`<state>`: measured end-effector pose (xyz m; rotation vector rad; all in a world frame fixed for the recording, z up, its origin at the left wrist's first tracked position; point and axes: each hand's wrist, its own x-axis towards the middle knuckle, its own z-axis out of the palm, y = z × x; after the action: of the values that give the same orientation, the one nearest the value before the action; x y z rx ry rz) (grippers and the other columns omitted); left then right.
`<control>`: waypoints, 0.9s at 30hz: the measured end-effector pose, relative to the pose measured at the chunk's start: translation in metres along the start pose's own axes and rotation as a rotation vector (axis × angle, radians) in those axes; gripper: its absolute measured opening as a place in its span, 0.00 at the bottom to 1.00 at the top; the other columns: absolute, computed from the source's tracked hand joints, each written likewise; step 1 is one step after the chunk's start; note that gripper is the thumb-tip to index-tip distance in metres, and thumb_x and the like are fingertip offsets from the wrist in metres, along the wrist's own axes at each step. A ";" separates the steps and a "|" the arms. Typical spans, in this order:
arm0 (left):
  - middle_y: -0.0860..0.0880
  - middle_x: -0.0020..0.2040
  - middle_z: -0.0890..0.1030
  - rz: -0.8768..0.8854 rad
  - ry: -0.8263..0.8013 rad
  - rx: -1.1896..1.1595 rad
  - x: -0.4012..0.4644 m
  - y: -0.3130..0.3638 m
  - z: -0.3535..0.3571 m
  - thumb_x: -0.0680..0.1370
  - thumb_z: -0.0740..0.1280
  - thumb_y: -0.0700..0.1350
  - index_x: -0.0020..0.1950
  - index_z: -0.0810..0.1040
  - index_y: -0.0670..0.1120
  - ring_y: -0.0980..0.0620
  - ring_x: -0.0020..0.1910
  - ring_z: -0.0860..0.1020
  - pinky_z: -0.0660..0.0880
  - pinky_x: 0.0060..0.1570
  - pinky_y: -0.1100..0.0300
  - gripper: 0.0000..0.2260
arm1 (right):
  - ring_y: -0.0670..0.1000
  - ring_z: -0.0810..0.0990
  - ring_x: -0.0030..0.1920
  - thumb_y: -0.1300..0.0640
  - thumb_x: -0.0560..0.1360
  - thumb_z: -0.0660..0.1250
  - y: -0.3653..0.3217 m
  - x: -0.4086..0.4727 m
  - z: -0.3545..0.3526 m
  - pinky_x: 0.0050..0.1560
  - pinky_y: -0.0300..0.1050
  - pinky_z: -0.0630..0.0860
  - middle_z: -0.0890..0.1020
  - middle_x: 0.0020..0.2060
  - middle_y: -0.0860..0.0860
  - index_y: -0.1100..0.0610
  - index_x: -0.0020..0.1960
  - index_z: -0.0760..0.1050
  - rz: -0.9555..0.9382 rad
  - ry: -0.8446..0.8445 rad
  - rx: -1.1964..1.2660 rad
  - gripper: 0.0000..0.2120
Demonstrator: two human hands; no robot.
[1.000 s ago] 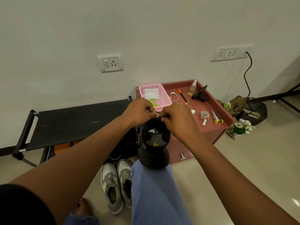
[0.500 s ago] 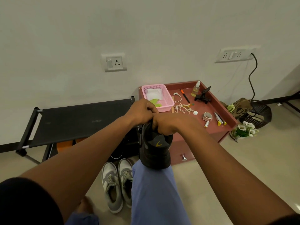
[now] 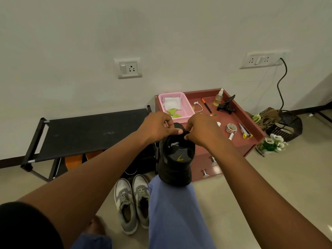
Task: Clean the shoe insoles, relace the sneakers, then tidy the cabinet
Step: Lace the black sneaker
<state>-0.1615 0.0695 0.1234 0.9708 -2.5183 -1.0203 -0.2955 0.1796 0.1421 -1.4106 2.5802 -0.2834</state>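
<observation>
A black sneaker with a yellow logo stands heel-down on my raised knee in blue trousers. Both hands work at its top. My left hand curls its fingers on the black lace or tongue at the shoe's upper left. My right hand pinches black lace at the upper right; the lace itself is hard to make out. A grey pair of sneakers lies on the floor under my left arm. Behind the hands stands the low red cabinet.
On the cabinet: a pink basket with white cloth, earphones, orange pen, spray bottle, black clip stand, tape roll. A black fabric rack stands left. Right of the cabinet lie a black basket and white flowers.
My hands have drawn slightly apart at the shoe's top after pressing together half a second ago. The view shifted a little; the shoe stays on my knee.
</observation>
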 end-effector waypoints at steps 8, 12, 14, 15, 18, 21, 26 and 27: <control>0.53 0.34 0.84 0.002 -0.090 -0.026 -0.006 0.007 -0.011 0.72 0.80 0.45 0.43 0.88 0.50 0.55 0.36 0.83 0.84 0.51 0.48 0.03 | 0.56 0.83 0.48 0.61 0.72 0.75 0.002 -0.003 -0.016 0.44 0.46 0.79 0.85 0.50 0.53 0.53 0.50 0.86 0.032 -0.071 0.145 0.08; 0.52 0.38 0.87 -0.011 -0.133 -0.001 -0.007 0.014 -0.013 0.73 0.78 0.37 0.48 0.89 0.47 0.53 0.41 0.86 0.84 0.52 0.52 0.07 | 0.55 0.82 0.49 0.68 0.73 0.70 0.001 -0.005 -0.017 0.44 0.44 0.75 0.84 0.51 0.53 0.54 0.52 0.86 0.040 -0.042 0.201 0.13; 0.52 0.40 0.87 -0.006 -0.151 0.027 -0.007 0.017 -0.013 0.73 0.77 0.35 0.50 0.89 0.47 0.54 0.43 0.85 0.84 0.53 0.53 0.10 | 0.54 0.82 0.48 0.69 0.73 0.69 0.000 -0.005 -0.014 0.43 0.43 0.74 0.85 0.50 0.52 0.53 0.45 0.86 0.025 -0.017 0.218 0.12; 0.52 0.40 0.86 -0.003 -0.161 0.049 -0.007 0.017 -0.013 0.73 0.77 0.34 0.51 0.88 0.47 0.54 0.44 0.85 0.83 0.54 0.54 0.10 | 0.54 0.82 0.47 0.69 0.72 0.70 0.000 -0.005 -0.012 0.43 0.42 0.74 0.85 0.48 0.52 0.51 0.41 0.84 0.017 -0.008 0.230 0.14; 0.55 0.39 0.83 0.039 -0.165 0.173 -0.006 0.019 -0.010 0.72 0.78 0.37 0.50 0.87 0.48 0.54 0.44 0.84 0.82 0.55 0.56 0.09 | 0.53 0.84 0.46 0.70 0.70 0.73 -0.001 -0.006 -0.007 0.44 0.43 0.78 0.85 0.44 0.51 0.47 0.36 0.80 0.003 -0.001 0.277 0.17; 0.57 0.37 0.80 0.085 -0.111 0.267 -0.007 0.018 -0.006 0.73 0.78 0.39 0.48 0.86 0.49 0.55 0.43 0.81 0.81 0.54 0.54 0.07 | 0.52 0.84 0.46 0.70 0.70 0.74 -0.001 -0.007 -0.006 0.49 0.45 0.82 0.86 0.44 0.51 0.50 0.40 0.85 -0.004 -0.010 0.319 0.14; 0.53 0.38 0.84 0.166 -0.106 0.336 -0.010 0.018 -0.001 0.74 0.76 0.49 0.40 0.86 0.49 0.55 0.39 0.81 0.83 0.44 0.52 0.05 | 0.52 0.85 0.46 0.68 0.70 0.75 0.005 -0.007 -0.010 0.44 0.42 0.79 0.86 0.43 0.51 0.50 0.40 0.84 0.035 -0.050 0.296 0.12; 0.53 0.38 0.83 0.174 -0.126 0.357 -0.010 0.020 -0.001 0.73 0.78 0.53 0.39 0.86 0.50 0.55 0.39 0.81 0.82 0.43 0.54 0.09 | 0.52 0.85 0.45 0.68 0.70 0.75 0.005 -0.007 -0.010 0.43 0.42 0.79 0.86 0.43 0.51 0.50 0.40 0.84 0.041 -0.060 0.294 0.12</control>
<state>-0.1629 0.0858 0.1381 0.7721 -2.8945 -0.6101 -0.2984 0.1890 0.1507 -1.2404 2.3954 -0.5780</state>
